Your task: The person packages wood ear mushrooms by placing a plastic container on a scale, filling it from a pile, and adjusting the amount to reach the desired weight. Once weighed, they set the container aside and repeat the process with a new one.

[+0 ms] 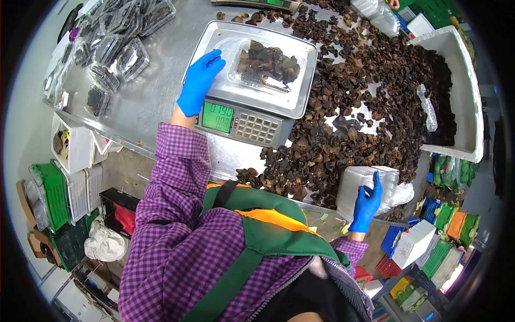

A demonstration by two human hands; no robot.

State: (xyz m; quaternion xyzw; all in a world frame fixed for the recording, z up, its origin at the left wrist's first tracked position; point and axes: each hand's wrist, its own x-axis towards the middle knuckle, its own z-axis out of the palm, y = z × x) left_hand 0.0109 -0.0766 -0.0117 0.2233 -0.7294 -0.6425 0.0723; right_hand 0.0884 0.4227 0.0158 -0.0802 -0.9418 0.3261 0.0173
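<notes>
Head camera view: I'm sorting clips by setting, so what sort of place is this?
Probably a food packing room: a scale weighs a clear tray of dark mushrooms, a big heap of them spreads over the steel table, and filled trays lie at its left end.

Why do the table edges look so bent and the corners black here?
Head view: fisheye lens bows the steel table and white tray, with black vignetting at the corners; soft glare on the scale pan; sharp focus throughout.

Loose dark fungus (365,107) covers the worktop (145,102) up to a white foam box (466,107) at its right edge, with filled clear packs (115,48) at the far left corner.
</notes>
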